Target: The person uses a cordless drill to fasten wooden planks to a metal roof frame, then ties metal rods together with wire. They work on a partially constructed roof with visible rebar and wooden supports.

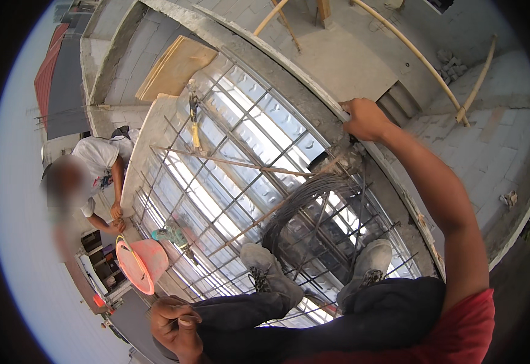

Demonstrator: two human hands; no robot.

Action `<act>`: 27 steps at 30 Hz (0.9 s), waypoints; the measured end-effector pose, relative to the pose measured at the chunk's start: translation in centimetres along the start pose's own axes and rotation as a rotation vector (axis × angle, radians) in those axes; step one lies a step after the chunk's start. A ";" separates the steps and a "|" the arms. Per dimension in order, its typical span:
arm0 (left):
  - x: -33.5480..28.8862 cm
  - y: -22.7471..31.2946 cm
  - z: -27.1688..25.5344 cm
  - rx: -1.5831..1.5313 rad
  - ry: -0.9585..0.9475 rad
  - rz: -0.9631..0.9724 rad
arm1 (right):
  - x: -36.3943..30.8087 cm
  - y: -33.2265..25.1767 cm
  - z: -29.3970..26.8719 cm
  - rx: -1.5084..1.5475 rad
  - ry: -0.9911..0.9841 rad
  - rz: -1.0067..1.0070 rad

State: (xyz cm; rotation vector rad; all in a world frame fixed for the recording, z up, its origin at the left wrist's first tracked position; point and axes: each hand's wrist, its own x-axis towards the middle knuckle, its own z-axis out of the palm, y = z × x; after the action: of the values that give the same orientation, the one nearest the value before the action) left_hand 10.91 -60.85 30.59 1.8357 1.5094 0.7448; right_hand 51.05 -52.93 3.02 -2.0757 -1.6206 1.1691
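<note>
My right hand (367,120) reaches out to the far right, its fingers curled over the thin rim of a grey wall (304,76). Low on the left, my left hand (177,324) hangs beside my knee with fingers bent and thumb pressed against them; whatever may be in it is too small to make out. Between my shoes lies a coil of dark tie wire (283,221), resting on a grid of steel rebar (240,124). Shiny ribbed metal decking (216,176) shows beneath the bars.
Left of the grid, a person in a white shirt (98,155) leans in near a pink bucket (155,258) and a teal power drill (174,235). A yellow-handled tool (194,124) and plywood sheets (177,67) lie farther off. Beyond the wall, the floor (350,60) drops lower, with bamboo poles (410,48).
</note>
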 end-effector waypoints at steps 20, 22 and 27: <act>2.3 -6.7 -2.7 -0.061 -0.047 -0.189 | -29.1 8.4 2.4 -0.001 0.117 0.330; 3.2 -7.1 -1.1 -0.075 -0.112 -0.158 | -35.8 9.7 4.3 -0.075 0.010 0.619; 3.1 -6.3 2.6 -0.160 -0.214 -0.152 | -43.8 11.1 9.0 -0.029 -0.136 0.825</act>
State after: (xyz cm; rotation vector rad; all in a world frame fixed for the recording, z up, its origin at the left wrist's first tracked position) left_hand 9.55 -57.27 24.21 1.6075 1.3906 0.5609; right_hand 49.89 -98.61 9.09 -2.8387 -0.7916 1.5305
